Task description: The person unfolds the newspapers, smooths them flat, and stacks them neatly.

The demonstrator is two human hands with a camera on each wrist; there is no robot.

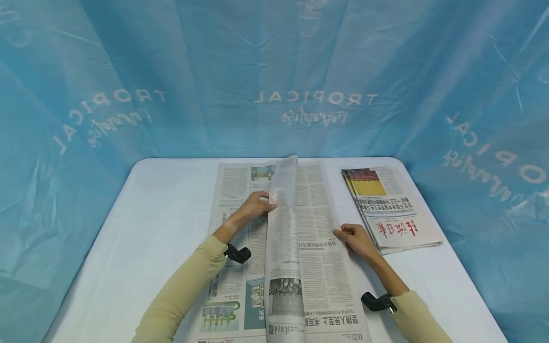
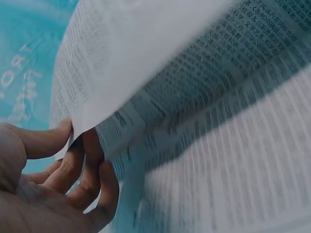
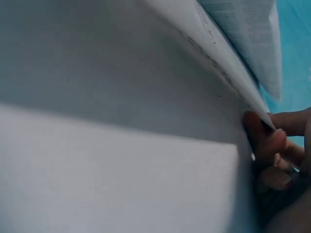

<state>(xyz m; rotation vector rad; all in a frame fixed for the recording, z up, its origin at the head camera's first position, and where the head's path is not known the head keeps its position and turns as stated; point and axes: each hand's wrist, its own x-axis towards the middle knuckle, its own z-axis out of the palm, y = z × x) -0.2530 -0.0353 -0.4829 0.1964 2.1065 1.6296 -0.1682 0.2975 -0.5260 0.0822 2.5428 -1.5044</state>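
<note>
An opened newspaper [image 1: 319,205] lies spread over the middle of the white table, with one page [image 1: 283,238] raised and curving near its centre. My left hand [image 1: 256,206] pinches the edge of that raised page between thumb and fingers; the left wrist view shows the page [image 2: 112,63] arching up from the grip over the printed sheet below. On the other side, my right hand [image 1: 353,238] pinches the newspaper's right edge. In the right wrist view this edge is lifted off the tabletop between the thumb and fingers [image 3: 274,143].
To the right lies a stack of folded newspapers [image 1: 396,209] with a red masthead and a colour picture. White tabletop [image 1: 163,205] extends on the left. Blue printed sheeting [image 1: 266,62] hangs behind and at both sides.
</note>
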